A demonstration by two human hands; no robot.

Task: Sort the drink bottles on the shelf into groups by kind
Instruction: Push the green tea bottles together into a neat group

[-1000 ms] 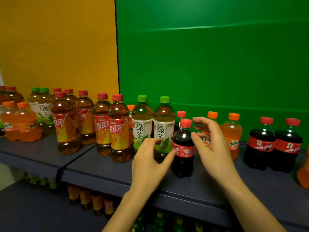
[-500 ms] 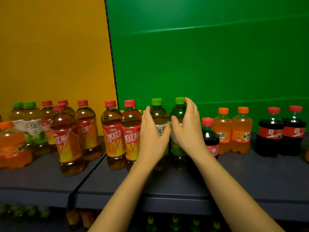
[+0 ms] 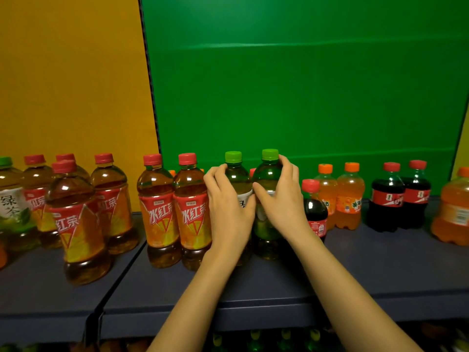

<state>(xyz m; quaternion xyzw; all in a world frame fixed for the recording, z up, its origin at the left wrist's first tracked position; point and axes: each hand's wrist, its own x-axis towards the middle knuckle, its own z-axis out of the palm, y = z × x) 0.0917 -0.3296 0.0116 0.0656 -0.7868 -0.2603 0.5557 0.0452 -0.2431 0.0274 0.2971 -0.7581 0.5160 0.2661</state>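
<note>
At centre frame your left hand (image 3: 229,212) wraps one green-capped green tea bottle (image 3: 237,174) and your right hand (image 3: 281,199) wraps its twin (image 3: 269,174), both upright and touching on the shelf (image 3: 380,270). The other green tea bottle (image 3: 10,207) stands at far left, beyond the red-capped iced tea bottles (image 3: 177,212), so your left hand is the nearer.

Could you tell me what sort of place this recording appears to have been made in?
Probably a mock shop aisle rather than a real store: a dark shelf holds rows of iced tea bottles, orange soda bottles and cola bottles, with another stocked tier below, but plain yellow and green backdrop panels stand behind.
</note>
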